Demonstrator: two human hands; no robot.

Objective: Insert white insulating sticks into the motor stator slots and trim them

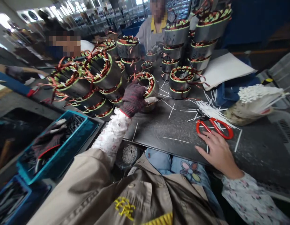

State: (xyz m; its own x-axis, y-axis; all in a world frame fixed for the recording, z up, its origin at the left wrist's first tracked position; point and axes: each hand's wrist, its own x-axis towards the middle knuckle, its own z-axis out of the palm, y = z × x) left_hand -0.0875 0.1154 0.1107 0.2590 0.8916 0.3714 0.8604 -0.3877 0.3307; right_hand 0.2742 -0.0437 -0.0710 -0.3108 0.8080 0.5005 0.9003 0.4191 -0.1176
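Note:
My left hand (134, 98), in a dark knitted glove with a pale thumb, grips the near side of a motor stator (154, 83). That stator is a metal ring with copper windings and a yellow-green lined rim, tilted on the table. My bare right hand (216, 150) lies palm down at the table's front edge, fingers stretched out. Its fingertips are at the red handles of a pair of scissors (229, 132), whose blades point away among white strips (209, 107). Another stator (181, 75) stands on top of one more, right of my left hand.
Stacked stators (101, 70) fill the left and back. A bundle of white strips (259, 93) lies at right beside a blue bin (226, 92) and a white sheet (226, 70). A turquoise crate (58, 168) holds dark pieces and a glove. Two people are across the table.

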